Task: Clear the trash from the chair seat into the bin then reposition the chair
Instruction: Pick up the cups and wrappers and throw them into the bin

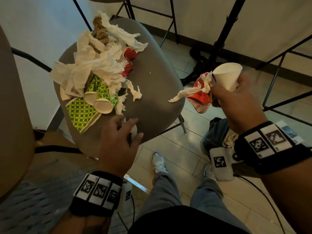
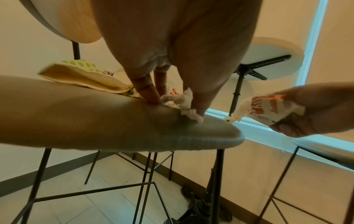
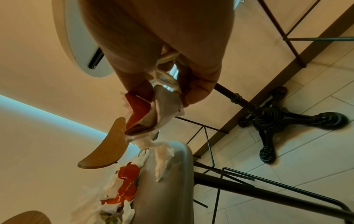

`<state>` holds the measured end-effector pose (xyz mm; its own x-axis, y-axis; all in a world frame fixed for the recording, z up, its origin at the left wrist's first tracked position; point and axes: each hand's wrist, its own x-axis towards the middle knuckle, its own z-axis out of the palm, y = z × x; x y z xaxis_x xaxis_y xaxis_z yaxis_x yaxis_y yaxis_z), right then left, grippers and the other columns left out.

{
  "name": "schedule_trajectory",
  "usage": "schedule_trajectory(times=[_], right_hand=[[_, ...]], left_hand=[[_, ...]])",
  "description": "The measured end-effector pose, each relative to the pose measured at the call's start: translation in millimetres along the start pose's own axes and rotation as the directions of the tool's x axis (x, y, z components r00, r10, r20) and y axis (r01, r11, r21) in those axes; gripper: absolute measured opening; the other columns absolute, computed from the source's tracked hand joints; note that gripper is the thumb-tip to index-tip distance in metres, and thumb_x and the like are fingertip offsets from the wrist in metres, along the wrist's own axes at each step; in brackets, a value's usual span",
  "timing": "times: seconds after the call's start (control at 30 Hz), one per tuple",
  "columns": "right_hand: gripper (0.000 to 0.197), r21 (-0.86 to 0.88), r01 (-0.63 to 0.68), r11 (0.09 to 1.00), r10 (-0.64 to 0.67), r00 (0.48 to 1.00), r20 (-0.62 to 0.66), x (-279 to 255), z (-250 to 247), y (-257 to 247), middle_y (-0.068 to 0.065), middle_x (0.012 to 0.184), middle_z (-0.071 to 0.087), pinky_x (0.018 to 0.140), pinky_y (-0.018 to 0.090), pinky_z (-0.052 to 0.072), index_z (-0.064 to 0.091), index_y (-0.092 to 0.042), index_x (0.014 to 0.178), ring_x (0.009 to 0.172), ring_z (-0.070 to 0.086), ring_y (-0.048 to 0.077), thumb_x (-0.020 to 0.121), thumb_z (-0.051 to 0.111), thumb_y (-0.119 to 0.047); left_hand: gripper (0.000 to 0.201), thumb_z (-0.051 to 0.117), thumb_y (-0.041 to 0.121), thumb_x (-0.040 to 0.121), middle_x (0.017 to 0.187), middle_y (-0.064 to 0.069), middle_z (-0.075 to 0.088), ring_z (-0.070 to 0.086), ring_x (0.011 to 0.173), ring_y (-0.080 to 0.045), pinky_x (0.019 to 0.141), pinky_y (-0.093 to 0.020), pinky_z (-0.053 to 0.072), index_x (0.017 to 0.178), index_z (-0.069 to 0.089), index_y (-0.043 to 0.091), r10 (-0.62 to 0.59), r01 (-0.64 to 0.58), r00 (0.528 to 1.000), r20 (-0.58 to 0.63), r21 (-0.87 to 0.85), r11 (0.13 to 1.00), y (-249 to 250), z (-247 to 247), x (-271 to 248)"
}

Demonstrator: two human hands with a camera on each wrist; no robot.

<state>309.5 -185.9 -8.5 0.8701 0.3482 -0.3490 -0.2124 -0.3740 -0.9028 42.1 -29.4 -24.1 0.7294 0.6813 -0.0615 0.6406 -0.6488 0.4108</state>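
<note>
The grey chair seat (image 1: pixel 157 85) carries a heap of white napkins (image 1: pixel 94 65), brown paper, a red wrapper (image 1: pixel 129 61) and green-dotted paper cups (image 1: pixel 94 97) on its left half. At the seat's near edge my left hand (image 1: pixel 131 127) pinches a small white tissue scrap (image 2: pixel 178 101) between fingers (image 2: pixel 153 97) and thumb. Off the seat's right edge, my right hand (image 1: pixel 224 92) grips a white paper cup (image 1: pixel 227 75) together with a crumpled red wrapper (image 1: pixel 200 97) and a trailing tissue (image 3: pixel 162 153). A dark bin bag (image 1: pixel 216 132) sits on the floor below that hand.
A black cast table base (image 1: pixel 200 56) and thin black stool legs (image 1: pixel 273 92) stand behind and to the right. Another chair's wooden back (image 1: pixel 11 115) fills the left edge. My feet (image 1: pixel 158 162) are on the tiled floor in front of the seat.
</note>
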Motion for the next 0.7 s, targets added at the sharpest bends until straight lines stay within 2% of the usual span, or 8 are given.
schedule_trajectory(times=[0.07, 0.13, 0.2, 0.3, 0.43, 0.57, 0.63, 0.7], right_hand=[[0.061, -0.003, 0.002, 1.000, -0.002, 1.000, 0.000, -0.3, -2.8, 4.9, 0.001, 0.122, 0.063, 0.073, 0.036, 0.062, 0.053, -0.024, 0.128, 0.105, 0.066, 0.020, 0.077, 0.081, -0.041], [0.058, -0.007, 0.006, 1.000, -0.005, 1.000, 0.006, -2.0, -5.1, 7.6, 0.001, 0.122, 0.062, 0.072, 0.034, 0.061, 0.052, -0.025, 0.127, 0.105, 0.065, 0.021, 0.078, 0.080, -0.040], [0.063, -0.003, 0.004, 1.000, -0.004, 1.000, 0.019, -4.3, -7.2, 7.1, 0.001, 0.123, 0.062, 0.074, 0.036, 0.061, 0.052, -0.026, 0.129, 0.107, 0.064, 0.021, 0.075, 0.080, -0.044], [0.065, -0.007, 0.002, 1.000, -0.002, 1.000, 0.023, -5.9, -12.9, 5.0, 0.001, 0.122, 0.061, 0.073, 0.035, 0.061, 0.051, -0.024, 0.132, 0.105, 0.065, 0.021, 0.076, 0.080, -0.042], [0.061, 0.017, 0.012, 1.000, -0.012, 1.000, 0.022, -7.0, -23.4, -0.4, 0.002, 0.122, 0.061, 0.074, 0.036, 0.061, 0.051, -0.024, 0.131, 0.105, 0.064, 0.022, 0.079, 0.081, -0.036], [0.071, 0.027, 0.029, 0.999, -0.030, 0.999, 0.031, -9.2, -32.0, -3.9, 0.002, 0.123, 0.061, 0.074, 0.037, 0.062, 0.052, -0.022, 0.130, 0.107, 0.064, 0.022, 0.070, 0.079, -0.049], [0.078, 0.027, 0.025, 0.999, -0.026, 0.999, 0.042, -10.5, -34.8, -3.6, 0.001, 0.123, 0.061, 0.075, 0.037, 0.063, 0.051, -0.023, 0.133, 0.107, 0.064, 0.021, 0.066, 0.077, -0.053], [0.071, 0.023, 0.016, 1.000, -0.017, 0.999, 0.029, -10.2, -39.0, -1.5, -0.001, 0.123, 0.058, 0.075, 0.035, 0.061, 0.048, -0.022, 0.135, 0.107, 0.063, 0.020, 0.075, 0.078, -0.043]], left_hand=[[0.026, 0.063, 0.030, 0.096, 0.119, -0.007, 0.058, 0.057, 0.109, -0.026, 0.086, -0.046, 0.055, 0.117, 0.071, 0.017, 0.013, -0.013, 1.000, -0.017, -0.040, 0.999, -4.5, 0.2, 7.6], [0.015, 0.063, 0.018, 0.098, 0.108, -0.005, 0.063, 0.061, 0.098, -0.023, 0.079, -0.032, 0.052, 0.109, 0.072, 0.013, 0.053, -0.053, 0.999, -0.006, -0.037, 0.998, -1.5, -4.0, 11.7], [0.011, 0.064, 0.014, 0.098, 0.102, -0.004, 0.066, 0.061, 0.094, -0.017, 0.078, -0.013, 0.041, 0.105, 0.071, 0.012, 0.096, -0.096, 0.995, -0.019, -0.022, 0.995, 10.4, -12.7, 14.5], [0.007, 0.068, 0.011, 0.095, 0.097, -0.003, 0.069, 0.059, 0.091, -0.009, 0.082, -0.005, 0.037, 0.100, 0.072, 0.009, 0.187, -0.196, 0.974, -0.128, -0.062, 0.979, 38.3, -31.9, 22.5], [0.007, 0.068, 0.007, 0.095, 0.099, 0.000, 0.066, 0.060, 0.095, -0.011, 0.087, -0.018, 0.046, 0.101, 0.071, 0.005, 0.295, -0.329, 0.899, -0.322, -0.055, 0.943, 73.3, -70.6, 31.1], [0.013, 0.066, 0.019, 0.100, 0.102, 0.005, 0.062, 0.061, 0.095, -0.012, 0.084, -0.026, 0.051, 0.106, 0.069, 0.008, 0.253, -0.308, 0.865, -0.434, -0.060, 0.950, 81.9, -93.1, 36.7], [0.012, 0.064, 0.031, 0.101, 0.102, 0.003, 0.066, 0.066, 0.095, -0.017, 0.082, -0.037, 0.056, 0.109, 0.068, 0.022, 0.154, -0.239, 0.868, -0.472, -0.127, 0.963, 77.9, -96.2, 40.6], [0.007, 0.061, 0.042, 0.101, 0.104, 0.001, 0.070, 0.069, 0.095, -0.019, 0.082, -0.042, 0.057, 0.107, 0.061, 0.040, 0.087, -0.180, 0.890, -0.447, -0.171, 0.969, 80.4, -97.8, 45.9]])
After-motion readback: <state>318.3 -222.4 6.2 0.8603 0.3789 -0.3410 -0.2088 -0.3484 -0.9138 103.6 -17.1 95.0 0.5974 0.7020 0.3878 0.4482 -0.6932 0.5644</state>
